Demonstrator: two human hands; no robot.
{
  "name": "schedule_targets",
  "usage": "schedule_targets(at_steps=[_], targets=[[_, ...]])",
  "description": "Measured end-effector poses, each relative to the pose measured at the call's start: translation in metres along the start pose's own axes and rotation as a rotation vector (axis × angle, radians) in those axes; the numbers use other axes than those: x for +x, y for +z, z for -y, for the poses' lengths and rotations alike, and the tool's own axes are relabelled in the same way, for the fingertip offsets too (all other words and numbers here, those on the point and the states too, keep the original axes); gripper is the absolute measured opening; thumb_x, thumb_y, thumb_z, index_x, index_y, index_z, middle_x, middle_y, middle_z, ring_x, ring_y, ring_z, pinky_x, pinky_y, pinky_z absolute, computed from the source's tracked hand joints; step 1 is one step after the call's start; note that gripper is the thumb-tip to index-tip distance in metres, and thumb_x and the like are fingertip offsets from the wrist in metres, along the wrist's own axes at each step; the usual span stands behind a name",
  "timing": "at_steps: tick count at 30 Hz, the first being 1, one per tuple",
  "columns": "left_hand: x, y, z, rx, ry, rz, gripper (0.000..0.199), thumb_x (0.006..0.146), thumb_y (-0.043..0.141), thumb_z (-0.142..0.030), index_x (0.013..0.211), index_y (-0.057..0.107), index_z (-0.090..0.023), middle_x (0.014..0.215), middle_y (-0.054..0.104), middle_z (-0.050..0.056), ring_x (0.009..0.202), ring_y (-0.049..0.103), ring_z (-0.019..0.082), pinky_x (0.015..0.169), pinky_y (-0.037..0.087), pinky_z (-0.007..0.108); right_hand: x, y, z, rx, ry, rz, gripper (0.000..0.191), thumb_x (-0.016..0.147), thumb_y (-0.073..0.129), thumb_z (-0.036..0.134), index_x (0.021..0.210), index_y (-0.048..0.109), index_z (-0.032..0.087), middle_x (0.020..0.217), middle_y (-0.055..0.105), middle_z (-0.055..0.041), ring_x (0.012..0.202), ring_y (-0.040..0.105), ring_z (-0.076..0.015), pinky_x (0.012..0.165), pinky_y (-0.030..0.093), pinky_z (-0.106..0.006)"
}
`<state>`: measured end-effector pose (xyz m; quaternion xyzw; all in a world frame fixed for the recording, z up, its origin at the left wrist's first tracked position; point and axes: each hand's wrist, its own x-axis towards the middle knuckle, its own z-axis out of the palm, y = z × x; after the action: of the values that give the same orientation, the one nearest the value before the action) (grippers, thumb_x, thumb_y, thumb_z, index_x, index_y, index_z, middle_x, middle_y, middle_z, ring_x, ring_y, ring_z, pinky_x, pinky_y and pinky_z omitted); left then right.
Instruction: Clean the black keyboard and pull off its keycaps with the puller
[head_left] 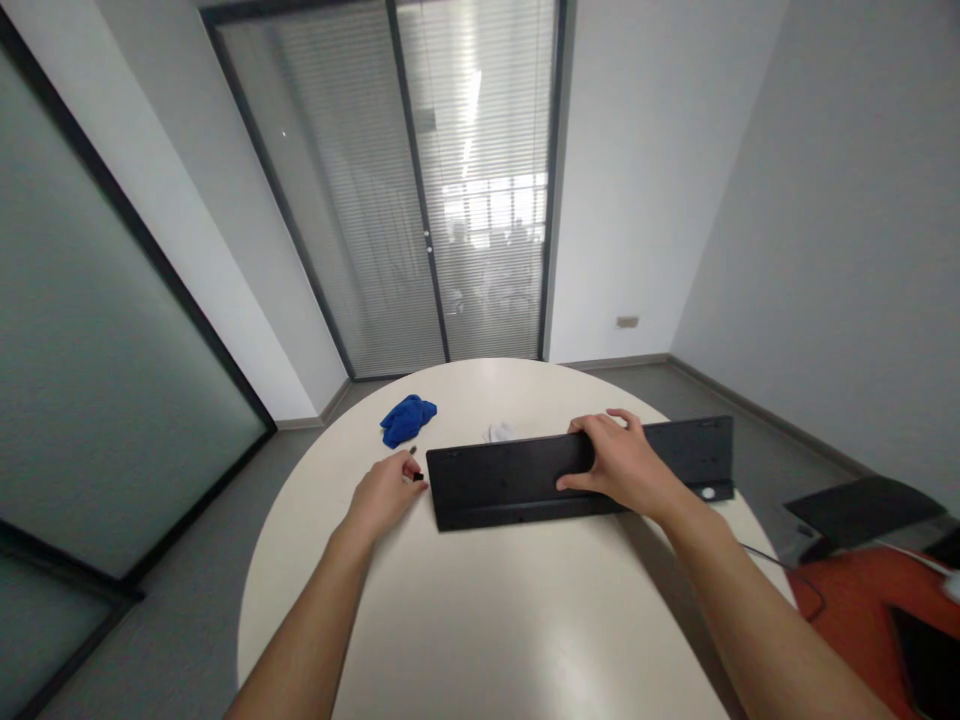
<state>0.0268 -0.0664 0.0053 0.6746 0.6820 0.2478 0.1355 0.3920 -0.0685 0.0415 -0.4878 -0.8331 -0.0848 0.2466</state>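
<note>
A long black keyboard [502, 482] is tilted up on the table with its underside towards me. Across its middle, my right hand [619, 462] grips it, thumb on the underside and fingers over the top edge. Just off the keyboard's left end, my left hand [386, 492] pinches a small black piece [418, 477], too small to name. Beyond that hand lies a tiny dark object [412, 450] on the table. A crumpled blue cloth [407, 420] rests farther back, and something whitish [500, 432] shows partly behind the keyboard.
The round white table [480, 610] has its curved edge close on both sides. At the right, a red seat [847, 590] holds dark flat items, with a thin cable [780, 562] running from the table side. A glass partition with blinds [480, 250] stands beyond.
</note>
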Motion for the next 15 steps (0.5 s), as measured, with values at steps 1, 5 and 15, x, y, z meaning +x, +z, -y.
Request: schedule_targets(at_steps=[1,5,15], targets=[[0.004,0.002,0.002,-0.089,0.006,-0.052,0.013,0.07,0.07,-0.027,0.082,0.067,-0.022,0.086,0.072,0.006,0.076,0.067,0.023,0.065,0.043,0.028,0.0,-0.001,0.002,-0.015,-0.003,0.004,0.056,0.066,0.082,0.052,0.101,0.051,0.021,0.098,0.069,-0.0078,0.1,0.064,-0.0308,0.104,0.032,-0.052],[0.015,0.003,0.006,-0.416,0.01,-0.2,0.019,0.071,0.068,-0.024,0.089,0.069,-0.02,0.093,0.074,0.008,0.079,0.07,0.022,0.075,0.05,0.031,0.0,-0.008,0.011,-0.047,-0.028,0.017,0.052,0.069,0.083,0.047,0.1,0.052,0.02,0.092,0.069,-0.0067,0.094,0.065,-0.0287,0.094,0.041,-0.044],[0.012,-0.002,-0.011,-0.776,-0.08,-0.199,0.047,0.064,0.077,-0.046,0.096,0.067,-0.013,0.081,0.072,0.009,0.069,0.07,0.021,0.064,0.052,0.03,-0.005,-0.027,0.037,-0.071,-0.173,0.059,0.032,0.081,0.076,0.03,0.107,0.059,0.025,0.096,0.066,-0.0025,0.083,0.064,-0.0223,0.074,0.044,-0.034]])
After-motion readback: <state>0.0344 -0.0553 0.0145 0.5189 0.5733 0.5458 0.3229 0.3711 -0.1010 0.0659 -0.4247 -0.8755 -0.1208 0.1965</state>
